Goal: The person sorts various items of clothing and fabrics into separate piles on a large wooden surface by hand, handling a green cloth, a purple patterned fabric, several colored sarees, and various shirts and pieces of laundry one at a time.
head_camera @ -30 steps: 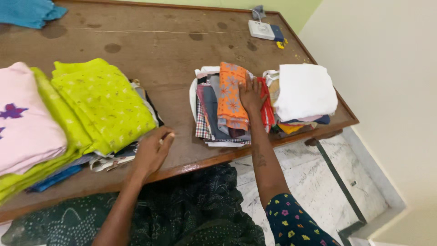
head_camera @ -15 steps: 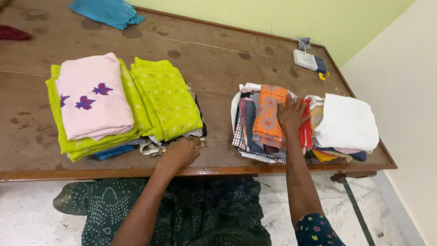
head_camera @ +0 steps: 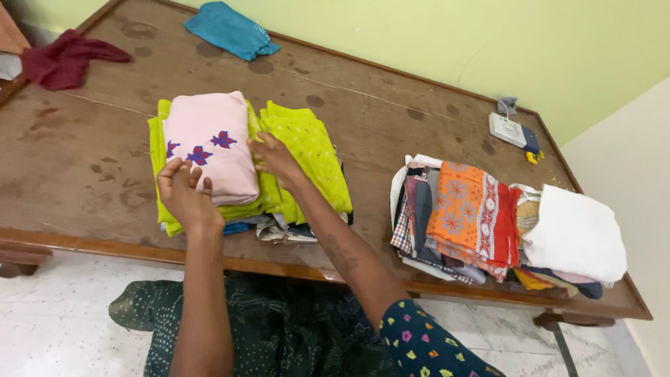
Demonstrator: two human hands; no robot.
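Holding the pink cloth (head_camera: 209, 143) with my left hand (head_camera: 183, 195) and right hand (head_camera: 276, 157), both grips open, I should press gently near the worktop's (head_camera: 84, 160) front edge.

On the bench (head_camera: 91, 153), a folded garment (head_camera: 209, 145) lies on top of a stack of folded cloths (head_camera: 307, 157) near the front edge. The left hand (head_camera: 185, 195) rests at its front left corner, the right hand (head_camera: 276, 157) at its right side. A second pile (head_camera: 464, 216) sits toward the front right corner, well apart. Two loose cloths (head_camera: 230, 29) lie near the back edge, and a socket box (head_camera: 508, 129) at the back right corner.
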